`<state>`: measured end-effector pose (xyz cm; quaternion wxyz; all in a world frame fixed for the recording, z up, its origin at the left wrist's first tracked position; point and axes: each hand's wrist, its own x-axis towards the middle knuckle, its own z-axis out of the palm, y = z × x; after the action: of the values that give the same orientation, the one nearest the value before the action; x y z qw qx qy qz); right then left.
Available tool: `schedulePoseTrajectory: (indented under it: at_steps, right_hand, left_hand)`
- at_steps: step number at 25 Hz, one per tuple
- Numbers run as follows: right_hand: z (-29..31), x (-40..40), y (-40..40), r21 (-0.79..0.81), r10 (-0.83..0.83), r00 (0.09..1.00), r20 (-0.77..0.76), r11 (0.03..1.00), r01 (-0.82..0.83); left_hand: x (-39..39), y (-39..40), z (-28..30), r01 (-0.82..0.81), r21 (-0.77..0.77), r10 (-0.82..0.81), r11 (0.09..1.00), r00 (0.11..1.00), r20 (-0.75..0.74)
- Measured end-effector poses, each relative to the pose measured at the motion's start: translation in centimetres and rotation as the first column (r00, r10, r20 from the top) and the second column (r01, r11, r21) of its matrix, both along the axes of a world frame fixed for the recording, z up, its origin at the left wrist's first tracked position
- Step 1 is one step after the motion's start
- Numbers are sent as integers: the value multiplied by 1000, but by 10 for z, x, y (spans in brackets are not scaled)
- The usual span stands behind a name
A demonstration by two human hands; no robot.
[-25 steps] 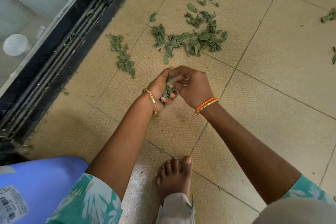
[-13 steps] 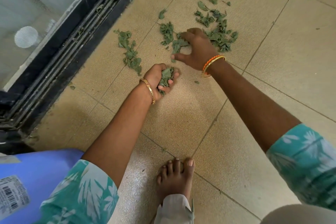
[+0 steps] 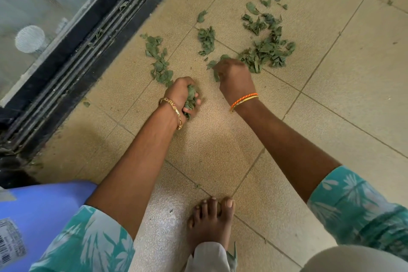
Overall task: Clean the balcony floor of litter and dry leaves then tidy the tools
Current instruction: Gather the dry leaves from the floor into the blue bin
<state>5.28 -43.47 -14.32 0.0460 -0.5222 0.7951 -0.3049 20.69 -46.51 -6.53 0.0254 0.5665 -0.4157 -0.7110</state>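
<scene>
Leaves (image 3: 265, 51) lie scattered on tiled floor (image 3: 353, 95); left hand (image 3: 183, 95) grips a leaf bunch. Right hand (image 3: 235, 77) pinches leaves off the floor; blue container (image 3: 44, 210) contents not visible.

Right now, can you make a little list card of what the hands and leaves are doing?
left hand: grips a bunch of leaves
right hand: pinches leaves off the floor
big pile: loose on the tiles, beside the right hand
strip of leaves: near the door track
small clump: between strip and big pile
blue bin: bottom left corner
</scene>
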Motion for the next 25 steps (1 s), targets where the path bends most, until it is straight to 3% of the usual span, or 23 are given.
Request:
schedulePoseTrajectory:
  at_steps: [1, 3, 5, 6, 7, 8, 9, 10, 11, 12, 13, 15, 17, 18, 19, 21, 24, 25]
  right_hand:
    - [10, 1, 3, -114, -35, 994, 100, 992, 46]
    - [34, 10, 15, -230, -76, 905, 418, 955, 187]
    - [54, 24, 25, -151, -17, 643, 765, 967, 206]
    - [57, 29, 28, -113, 2, 526, 851, 977, 179]
    - [56, 33, 30, -81, -4, 486, 874, 985, 154]
    - [53, 36, 31, -57, -28, 523, 852, 988, 145]
    - [49, 38, 30, -37, -62, 605, 794, 988, 149]
    - [46, 41, 30, -18, -101, 696, 711, 987, 161]
    - [43, 45, 29, -5, -134, 780, 611, 985, 173]
    - [41, 48, 29, 1, -150, 843, 516, 985, 174]
    - [41, 51, 29, 14, -136, 883, 450, 989, 146]
    - [42, 49, 27, 95, -46, 912, 407, 995, 8]
    - [46, 34, 22, 150, 36, 899, 436, 982, -112]
    - [48, 22, 17, 146, 54, 896, 441, 981, -131]
    - [49, 10, 8, 138, 68, 914, 400, 981, -134]
    - [46, -13, -16, 195, 119, 972, 202, 968, -159]
    - [30, -35, -54, 389, 227, 968, 106, 887, -250]
    - [23, -38, -62, 424, 254, 963, 89, 865, -267]
  left_hand:
    - [-17, -7, -13, -82, 5, 82, 997, 997, -10]
    - [-38, -26, -17, -67, 65, 68, 996, 998, -15]
    - [-19, -21, -24, -77, 41, 84, 996, 977, -195]
    - [-20, -25, -27, -87, 77, 104, 993, 960, -260]
    - [-23, -18, -24, -83, 179, 133, 980, 949, -286]
    - [-23, -16, -24, -103, 203, 153, 974, 956, -252]
    - [-20, -20, -28, -137, 96, 147, 986, 984, -105]
    - [12, 4, -38, -135, 88, 149, 987, 972, -183]
    - [43, 51, -62, -38, -13, 36, 999, 989, -147]
    - [66, 104, -90, 94, -227, -80, 969, 994, 70]
    - [84, 150, -111, 206, -305, -129, 930, 959, 254]
    - [94, 182, -129, 206, -344, -87, 916, 939, 332]
    - [84, 158, -113, 267, -290, -162, 919, 926, 342]
    - [81, 154, -111, 326, -400, -182, 856, 916, 359]
    - [78, 155, -108, 332, -434, -201, 837, 926, 319]
    - [78, 157, -101, 317, -364, -217, 876, 932, 289]
    - [69, 141, -103, 64, -437, 42, 897, 973, 229]
    - [58, 99, -81, -81, -287, 104, 954, 992, 65]
